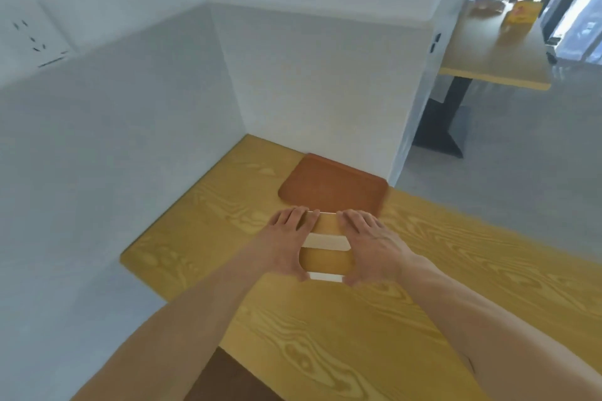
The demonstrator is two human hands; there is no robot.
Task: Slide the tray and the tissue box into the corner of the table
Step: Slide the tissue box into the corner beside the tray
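A brown tray (332,187) lies flat on the yellow wood-grain table (423,270), close to the white wall at the far side, a little right of the table's corner. Just in front of it sits the tissue box (325,259), yellow-topped with white bands. My left hand (288,244) grips the box's left side and my right hand (371,244) grips its right side, fingers reaching over its far edge. The box's far edge touches or nearly touches the tray's near edge. My hands hide the sides of the box.
White walls (309,75) meet at the table's far corner (250,140). A socket (35,39) is on the left wall. Another yellow table (495,42) with a yellow box stands beyond on the right. A brown seat (228,381) shows below the table's near edge.
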